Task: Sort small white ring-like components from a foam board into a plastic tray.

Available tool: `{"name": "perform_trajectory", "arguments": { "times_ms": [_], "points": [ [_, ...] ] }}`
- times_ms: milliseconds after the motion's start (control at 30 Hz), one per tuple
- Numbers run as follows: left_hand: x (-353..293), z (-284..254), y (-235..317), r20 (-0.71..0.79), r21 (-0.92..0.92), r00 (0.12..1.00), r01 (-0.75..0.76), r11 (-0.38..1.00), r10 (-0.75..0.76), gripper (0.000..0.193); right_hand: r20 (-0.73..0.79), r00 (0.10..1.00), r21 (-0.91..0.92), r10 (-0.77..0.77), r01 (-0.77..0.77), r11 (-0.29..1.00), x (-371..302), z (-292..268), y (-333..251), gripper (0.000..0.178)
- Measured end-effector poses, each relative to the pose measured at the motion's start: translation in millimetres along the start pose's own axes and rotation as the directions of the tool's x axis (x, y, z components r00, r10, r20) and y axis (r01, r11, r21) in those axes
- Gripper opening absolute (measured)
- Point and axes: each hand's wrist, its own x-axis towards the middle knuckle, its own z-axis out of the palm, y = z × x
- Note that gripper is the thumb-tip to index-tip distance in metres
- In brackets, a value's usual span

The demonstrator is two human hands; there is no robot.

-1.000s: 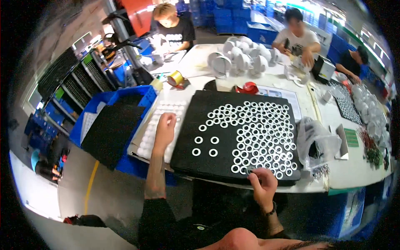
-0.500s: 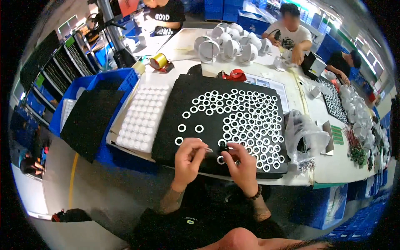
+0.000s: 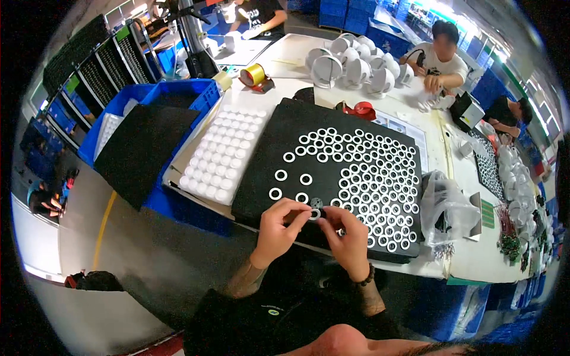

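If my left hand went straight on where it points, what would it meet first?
Beyond the white ring your left hand holds, probably your right hand; the dark round part could be nearer; depth is unclear.

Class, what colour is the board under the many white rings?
The board is black, showing best in the head view.
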Motion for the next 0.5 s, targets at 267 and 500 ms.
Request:
{"name": "perform_trajectory", "arguments": {
  "times_ms": [267, 500],
  "points": [
    [4.2, 9.1, 1.5, 0.109, -0.151, 0.989, 0.117, 0.982, -0.101, 0.01, -0.022, 0.997, 0.169, 0.068, -0.064, 0.984, -12.1, -6.1, 2.5, 0.025],
    [0.8, -1.1, 3.1, 0.119, -0.204, 0.972, 0.222, 0.953, -0.201, 0.013, 0.009, 1.0, 0.049, -0.015, 0.015, 0.999, -7.5, -7.1, -2.2, 0.018]
  ]
}}
